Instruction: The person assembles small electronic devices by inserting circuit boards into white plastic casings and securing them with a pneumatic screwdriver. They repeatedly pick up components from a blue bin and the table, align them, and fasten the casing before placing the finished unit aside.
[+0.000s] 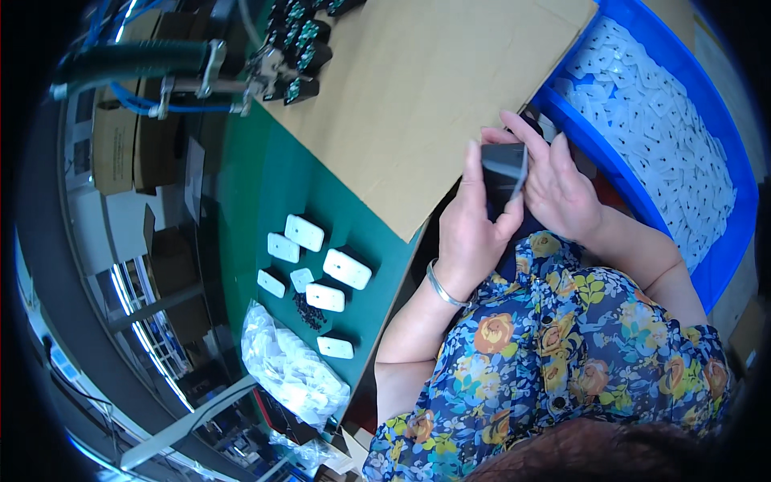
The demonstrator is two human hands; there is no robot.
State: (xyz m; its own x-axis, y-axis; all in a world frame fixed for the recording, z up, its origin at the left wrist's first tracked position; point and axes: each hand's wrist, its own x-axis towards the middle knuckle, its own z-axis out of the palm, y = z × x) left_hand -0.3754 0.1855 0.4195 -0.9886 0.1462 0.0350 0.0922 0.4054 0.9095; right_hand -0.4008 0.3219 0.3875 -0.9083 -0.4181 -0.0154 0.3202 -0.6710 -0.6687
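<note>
Both hands are up over the edge of the cardboard sheet, working on one small black block. The left hand is wrapped around it from below with the thumb up the side, so it's closed on the block. The right hand has its fingers curled over the top edge, also gripping it, and seems to be pressing a thin white pad against its side. There's a silver bangle on the left wrist.

On the green mat to the left I count seven white rectangular pieces lying loose, with a little pile of black screws in the middle of them. Just below that sits one clear bag stuffed with white pads. On the right, one blue bin is packed with way more white pads than I can count. Top left there's a cluster of black blocks by a metal fixture, roughly six.
</note>
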